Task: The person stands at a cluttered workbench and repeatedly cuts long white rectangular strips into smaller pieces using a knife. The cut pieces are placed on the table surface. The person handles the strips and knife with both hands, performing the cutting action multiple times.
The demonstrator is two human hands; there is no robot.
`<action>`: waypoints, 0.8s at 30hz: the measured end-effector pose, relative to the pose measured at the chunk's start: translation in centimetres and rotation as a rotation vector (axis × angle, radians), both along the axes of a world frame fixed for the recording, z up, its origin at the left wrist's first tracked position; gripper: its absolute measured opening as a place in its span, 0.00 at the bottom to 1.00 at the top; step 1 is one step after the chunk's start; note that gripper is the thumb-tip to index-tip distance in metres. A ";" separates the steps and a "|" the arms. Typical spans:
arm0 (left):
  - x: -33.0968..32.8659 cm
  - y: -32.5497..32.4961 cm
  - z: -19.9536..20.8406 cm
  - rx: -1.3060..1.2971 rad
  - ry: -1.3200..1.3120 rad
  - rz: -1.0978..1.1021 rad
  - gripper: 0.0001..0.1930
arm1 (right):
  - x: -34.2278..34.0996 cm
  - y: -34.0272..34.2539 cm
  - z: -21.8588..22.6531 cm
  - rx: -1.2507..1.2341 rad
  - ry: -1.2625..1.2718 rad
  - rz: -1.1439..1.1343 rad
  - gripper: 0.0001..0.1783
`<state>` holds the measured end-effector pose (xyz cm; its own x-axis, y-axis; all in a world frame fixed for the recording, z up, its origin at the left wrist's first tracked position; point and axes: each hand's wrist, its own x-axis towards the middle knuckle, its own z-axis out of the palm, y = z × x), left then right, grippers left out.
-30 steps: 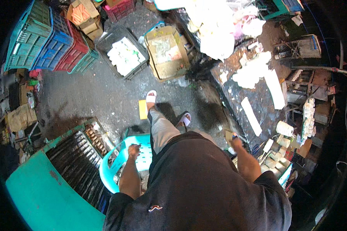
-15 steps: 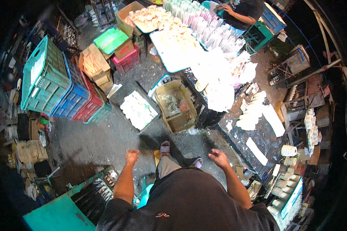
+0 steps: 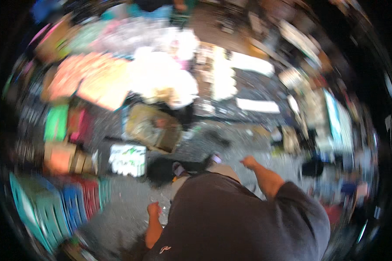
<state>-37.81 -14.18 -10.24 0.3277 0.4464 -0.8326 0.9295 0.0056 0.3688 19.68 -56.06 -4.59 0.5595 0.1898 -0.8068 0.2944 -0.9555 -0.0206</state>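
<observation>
So the dark crate (image 3: 103, 158) of white pieces (image 3: 128, 160) is on the floor (image 3: 130, 195), ahead and a bit left of the person's feet, and it's the closest thing to the left hand (image 3: 154, 209), though not touching it. The right hand (image 3: 249, 162) hangs over bare floor, short of the dark counter (image 3: 265, 87). The hands are well apart and nothing shows in either; it's too blurry to tell how far the fingers curl. A cardboard box (image 3: 170, 140) sits just beside the crate, toward the counter. Honestly, the main risk looks like feet: crate and box crowd the floor near those sandals (image 3: 216, 159), so a step without looking could mean a kick or a stumble. A careless swing of the right arm closer to the counter might also knock the white strip (image 3: 258, 105) lying near its front edge. Further out there's a row of teal, blue and red crates (image 3: 43, 209) left, and another person (image 3: 152, 5) past the counter's piles.
</observation>
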 end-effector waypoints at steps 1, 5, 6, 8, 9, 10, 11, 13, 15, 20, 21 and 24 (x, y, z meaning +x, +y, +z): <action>-0.4 1.2 -0.1 0.400 0.097 -0.747 0.13 | -0.6 -2.0 -0.3 0.096 -0.015 -0.018 0.31; 1.3 5.4 -0.5 0.387 0.083 -1.035 0.15 | -3.4 -2.0 -0.2 0.114 -0.154 -0.246 0.32; 1.9 6.4 -0.4 0.456 0.039 -1.019 0.14 | -4.6 -1.5 0.3 0.222 -0.122 -0.402 0.33; 4.3 7.6 -0.3 0.146 0.000 -0.455 0.12 | -6.9 -1.5 2.0 0.238 -0.118 -0.379 0.34; 5.6 8.3 0.0 -0.076 -0.019 0.154 0.12 | -7.8 -0.6 2.4 0.231 -0.111 -0.371 0.35; 7.1 8.9 0.3 -0.124 -0.023 0.390 0.12 | -8.7 -0.5 2.9 0.304 -0.100 -0.409 0.35; 8.6 9.5 0.6 -0.131 -0.042 0.494 0.12 | -9.8 -0.4 3.2 0.325 -0.083 -0.470 0.36; 13.0 12.1 1.4 -0.006 -0.253 0.042 0.11 | -11.3 -0.6 3.3 0.317 -0.005 -0.531 0.37; 17.0 13.8 2.8 0.077 -0.446 -0.275 0.12 | -12.7 -2.0 2.6 0.332 -0.044 -0.651 0.37; 27.1 12.7 7.4 -0.147 -0.227 0.216 0.12 | -16.1 -8.1 -0.8 0.302 -0.136 -0.703 0.34; 28.8 12.0 8.3 -0.148 -0.237 0.210 0.12 | -16.6 -9.7 -1.6 0.263 -0.151 -0.615 0.34; 32.1 10.4 9.8 -0.075 -0.276 0.012 0.10 | -18.3 -12.8 -4.6 0.213 -0.132 -0.748 0.33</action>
<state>-5.66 -3.81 -0.42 0.5415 0.3921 -0.7436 0.7940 0.0523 0.6057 1.34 -68.87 -9.24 0.6884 -0.1321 -0.7132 -0.4123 -0.8803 -0.2349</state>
